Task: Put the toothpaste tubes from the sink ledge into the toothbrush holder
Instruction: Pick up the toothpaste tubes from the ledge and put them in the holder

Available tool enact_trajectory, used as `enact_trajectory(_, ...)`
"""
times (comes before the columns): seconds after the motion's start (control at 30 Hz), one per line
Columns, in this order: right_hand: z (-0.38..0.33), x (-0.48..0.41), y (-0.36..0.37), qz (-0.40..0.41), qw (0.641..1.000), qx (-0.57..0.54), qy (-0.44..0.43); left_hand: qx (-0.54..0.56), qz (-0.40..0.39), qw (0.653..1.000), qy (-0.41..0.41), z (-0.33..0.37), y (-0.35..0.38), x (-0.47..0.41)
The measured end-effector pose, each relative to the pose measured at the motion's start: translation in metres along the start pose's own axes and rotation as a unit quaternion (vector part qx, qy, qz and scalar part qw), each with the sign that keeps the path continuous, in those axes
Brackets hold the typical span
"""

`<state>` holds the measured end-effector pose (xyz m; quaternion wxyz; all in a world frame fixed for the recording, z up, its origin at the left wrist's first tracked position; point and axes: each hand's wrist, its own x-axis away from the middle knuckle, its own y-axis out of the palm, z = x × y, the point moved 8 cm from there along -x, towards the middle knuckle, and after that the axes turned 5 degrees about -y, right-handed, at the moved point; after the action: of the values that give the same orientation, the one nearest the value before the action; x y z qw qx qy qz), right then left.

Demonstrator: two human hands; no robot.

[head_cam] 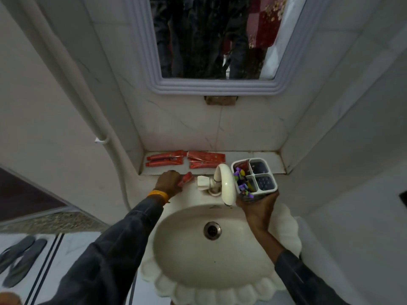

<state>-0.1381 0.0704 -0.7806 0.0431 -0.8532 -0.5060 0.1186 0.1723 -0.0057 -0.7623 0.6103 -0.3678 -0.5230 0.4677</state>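
Note:
Several red toothpaste tubes (187, 159) lie flat on the tiled ledge (259, 158) behind the sink. My left hand (169, 183) is closed around one red toothpaste tube (186, 178), just in front of the ledge and left of the tap. My right hand (256, 204) grips the white toothbrush holder (254, 176) from below, right of the tap. The holder has several compartments. One holds purple and yellow toothbrushes, and something red shows in its back left compartment.
A cream tap (224, 183) with a curved spout stands between my two hands. The scalloped sink basin (211, 243) with its drain lies below. A framed mirror (215, 40) hangs above. A white pipe (88, 102) runs down the left wall. Sandals (19, 258) lie on the floor at lower left.

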Motion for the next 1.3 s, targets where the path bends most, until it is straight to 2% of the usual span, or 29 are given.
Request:
enact_trajectory(0.1, -0.003, 0.0, -0.001, 0.001, 1.0, 0.0, 0.008, 0.122, 0.035, 0.99, -0.056, -0.007, -0.027, -0.005)
enact_trajectory(0.2, -0.003, 0.002, -0.002, 0.009, 1.0, 0.012, 0.017, 0.249, 0.121, 0.956, -0.093, -0.008, -0.079, -0.016)
enact_trajectory(0.27, -0.004, 0.002, -0.002, 0.017, 1.0, 0.018, 0.017, 0.296, 0.131, 0.945, -0.055, 0.017, -0.109, -0.023)
enact_trajectory(0.37, -0.006, 0.002, -0.002, 0.018, 0.999, 0.024, 0.013, 0.369, 0.088, 0.924, 0.037, 0.075, -0.13, -0.031)
enact_trajectory(0.47, -0.005, 0.003, -0.001, 0.014, 1.0, 0.018, 0.019, 0.343, 0.053, 0.929, 0.126, 0.134, -0.131, -0.031)
enact_trajectory(0.57, -0.004, 0.001, -0.002, 0.01, 1.0, 0.008, 0.017, 0.295, 0.022, 0.94, 0.171, 0.165, -0.116, -0.031)
enact_trajectory(0.77, 0.0, 0.0, -0.003, 0.006, 1.0, -0.011, 0.025, 0.191, -0.014, 0.965, 0.177, 0.173, -0.086, -0.031)
enact_trajectory(1.13, 0.004, 0.0, -0.004, 0.015, 0.999, 0.015, 0.037, 0.122, -0.059, 0.97, 0.202, 0.193, -0.08, -0.029)
enact_trajectory(1.3, 0.001, 0.0, -0.002, 0.01, 0.999, 0.018, 0.026, 0.05, -0.081, 0.974, 0.207, 0.21, -0.068, -0.033)
